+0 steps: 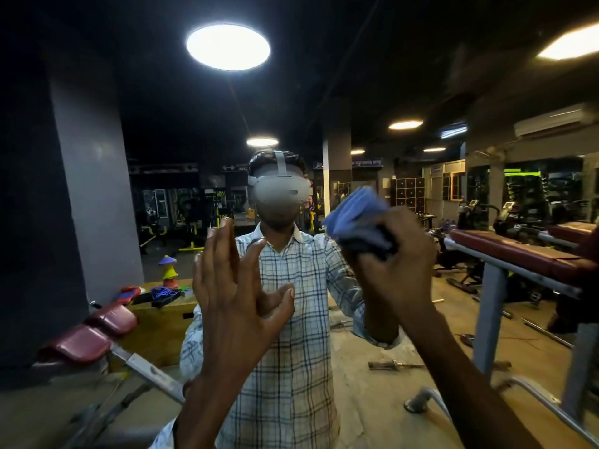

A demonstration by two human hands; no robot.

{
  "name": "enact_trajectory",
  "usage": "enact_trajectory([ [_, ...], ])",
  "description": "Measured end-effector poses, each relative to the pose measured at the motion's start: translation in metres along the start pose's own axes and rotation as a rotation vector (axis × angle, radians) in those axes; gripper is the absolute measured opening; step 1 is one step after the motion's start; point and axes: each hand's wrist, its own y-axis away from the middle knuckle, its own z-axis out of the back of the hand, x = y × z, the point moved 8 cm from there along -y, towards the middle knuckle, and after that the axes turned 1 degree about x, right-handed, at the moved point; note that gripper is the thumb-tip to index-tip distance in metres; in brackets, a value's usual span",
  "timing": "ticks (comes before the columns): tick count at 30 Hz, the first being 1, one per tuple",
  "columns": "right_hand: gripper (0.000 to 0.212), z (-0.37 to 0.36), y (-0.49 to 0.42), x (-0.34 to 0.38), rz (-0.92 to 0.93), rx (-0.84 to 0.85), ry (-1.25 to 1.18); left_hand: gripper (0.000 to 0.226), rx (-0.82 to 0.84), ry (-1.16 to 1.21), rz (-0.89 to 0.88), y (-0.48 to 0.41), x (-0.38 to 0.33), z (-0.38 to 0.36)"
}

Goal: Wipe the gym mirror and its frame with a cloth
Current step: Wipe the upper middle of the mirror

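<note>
Mirror (372,76) fills the view; its frame cannot be made out. All positions are given relative to the reflected person in the checked shirt (291,319), centre of the glass, wearing a white headset (278,189).

Right hand (398,260): raised to the right of the shirt, at shoulder height; grip closed around a bunched blue cloth (353,215). The cloth sits against or just before the glass; contact cannot be told, edges are blurred.

Left hand (233,286): in front of the shirt's left side, grip spread, fingers extended, holding nothing.

Left of the shirt: red padded bench (90,332), wooden box (162,319) with stacked coloured cones (168,270).
Right of the shirt: red padded bench (518,251) on a grey frame.

Writing: signs behind the headset are too small and blurred to read.
</note>
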Motion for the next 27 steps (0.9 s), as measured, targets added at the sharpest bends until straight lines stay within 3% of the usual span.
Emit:
enact_trajectory([
  [2, 0.032, -0.021, 0.021, 0.006, 0.152, 0.274, -0.014, 0.076, -0.007, 0.007, 0.013, 0.000, -0.004, -0.002],
  [3, 0.032, -0.020, 0.024, 0.003, 0.181, 0.312, -0.018, 0.076, -0.009, 0.007, 0.017, 0.000, -0.006, -0.004],
  [5, 0.034, 0.002, 0.018, -0.016, 0.090, 0.182, -0.040, 0.076, -0.001, 0.001, 0.023, 0.001, -0.009, -0.006],
  [7, 0.036, 0.031, 0.015, -0.034, -0.070, -0.063, -0.062, 0.077, 0.005, 0.010, 0.027, 0.002, -0.014, -0.007],
  [9, 0.037, 0.032, 0.026, -0.039, -0.147, -0.125, -0.040, 0.078, 0.008, 0.016, 0.036, 0.004, -0.018, -0.009],
  [13, 0.038, -0.003, 0.057, -0.025, 0.141, 0.320, 0.012, 0.079, 0.007, 0.013, 0.044, 0.005, -0.027, -0.015],
  [14, 0.035, 0.003, 0.055, -0.031, 0.153, 0.351, 0.000, 0.079, 0.008, 0.006, 0.042, 0.005, -0.030, -0.016],
  [15, 0.032, 0.015, 0.050, -0.039, 0.122, 0.304, -0.016, 0.079, 0.010, 0.000, 0.042, 0.005, -0.033, -0.017],
  [19, 0.033, 0.061, 0.045, -0.074, -0.192, -0.159, -0.076, 0.079, 0.013, -0.011, 0.027, 0.004, -0.047, -0.024],
  [21, 0.040, 0.044, 0.052, -0.062, -0.188, -0.125, -0.055, 0.080, 0.011, -0.003, 0.022, 0.004, -0.056, -0.031],
  [24, 0.043, 0.017, 0.050, -0.042, 0.052, 0.183, 0.026, 0.082, 0.008, 0.039, 0.051, 0.004, -0.063, -0.038],
  [25, 0.042, 0.025, 0.041, -0.046, 0.064, 0.190, 0.032, 0.083, 0.007, 0.044, 0.057, 0.005, -0.063, -0.039],
  [27, 0.043, 0.056, 0.017, -0.067, -0.055, 0.007, -0.003, 0.084, -0.006, 0.035, 0.059, 0.005, -0.063, -0.041],
])
